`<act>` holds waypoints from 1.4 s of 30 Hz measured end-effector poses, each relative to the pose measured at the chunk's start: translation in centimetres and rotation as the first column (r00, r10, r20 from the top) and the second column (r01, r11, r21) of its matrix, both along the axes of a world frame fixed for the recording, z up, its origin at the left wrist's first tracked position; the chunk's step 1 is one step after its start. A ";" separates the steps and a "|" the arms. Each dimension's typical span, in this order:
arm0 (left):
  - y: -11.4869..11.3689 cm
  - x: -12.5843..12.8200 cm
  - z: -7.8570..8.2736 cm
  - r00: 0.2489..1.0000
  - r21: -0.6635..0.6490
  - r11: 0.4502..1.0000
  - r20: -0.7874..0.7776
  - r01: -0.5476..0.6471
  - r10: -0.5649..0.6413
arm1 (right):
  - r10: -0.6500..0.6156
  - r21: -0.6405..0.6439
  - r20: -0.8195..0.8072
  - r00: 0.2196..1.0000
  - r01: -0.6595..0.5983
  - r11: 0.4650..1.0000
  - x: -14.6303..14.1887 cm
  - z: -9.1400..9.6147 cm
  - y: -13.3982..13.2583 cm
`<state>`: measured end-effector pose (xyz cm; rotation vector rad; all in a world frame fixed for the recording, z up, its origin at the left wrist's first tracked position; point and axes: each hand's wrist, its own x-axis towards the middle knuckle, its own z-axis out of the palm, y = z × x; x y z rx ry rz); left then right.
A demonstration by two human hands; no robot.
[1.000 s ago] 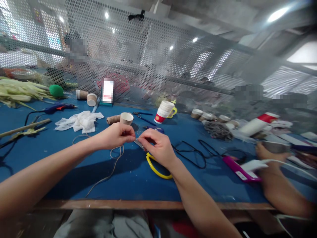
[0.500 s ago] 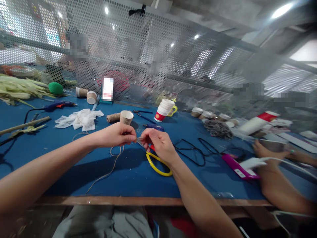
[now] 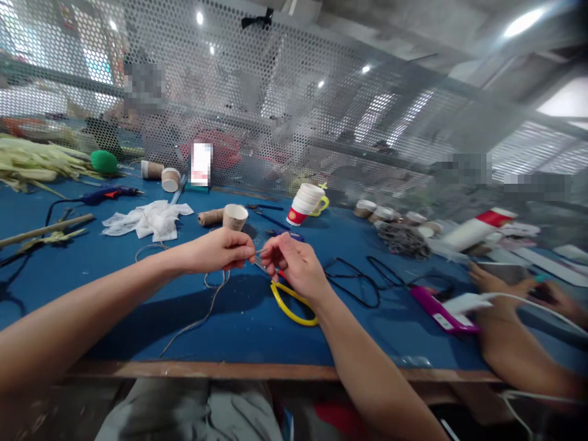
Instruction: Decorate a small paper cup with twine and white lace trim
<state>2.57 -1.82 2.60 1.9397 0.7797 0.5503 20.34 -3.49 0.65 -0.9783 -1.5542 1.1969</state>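
Note:
Over the middle of the table, my left hand is closed in a pinch on a thin brown twine, whose tail trails down toward the table's front edge. A short bit of it bridges the small gap to my right hand, where thumb and curled fingers pinch the other end. Beneath the right hand lie scissors with yellow handles, their blades partly hidden by my fingers. Just behind the left hand stand a paper cup and a lying spool of twine.
White cloth and a blue glue gun lie at left. Stacked cups with a yellow handle stand behind. Black cable and a purple box are at right, beside another person's arm.
My hands stay almost in place, still pinching the twine, with slight finger movement. The other person's hands at right have shifted a little.

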 end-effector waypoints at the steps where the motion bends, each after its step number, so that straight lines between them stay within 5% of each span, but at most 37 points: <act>1: 0.0 0.1 -0.1 1.000 -0.011 1.000 0.013 -0.007 0.008 | 0.008 -0.018 -0.021 1.000 -0.008 1.000 0.0 0.0 0.0; 8: 0.2 0.3 -0.9 0.988 -0.133 0.991 0.146 -0.031 0.050 | 0.033 -0.080 -0.085 0.996 -0.040 0.996 0.0 0.1 0.2; 19: 0.1 0.6 -1.6 0.954 -0.394 0.915 0.297 0.088 0.036 | -0.067 0.207 0.187 0.980 0.027 0.978 -0.1 0.3 -0.5; 29: -0.2 1.2 -2.0 0.942 -0.203 0.978 0.316 -0.047 0.111 | -0.165 0.243 0.144 0.976 0.127 0.962 -0.2 0.0 -0.3; 35: -0.5 1.2 -2.0 0.933 -0.337 0.938 0.356 0.075 0.053 | -0.190 0.328 0.192 0.963 0.119 0.937 -0.1 -0.1 -0.3; 42: -0.8 1.3 -2.1 0.912 -0.385 0.910 0.410 0.153 0.020 | -0.143 0.269 0.134 0.981 0.103 0.958 -0.2 0.0 -0.5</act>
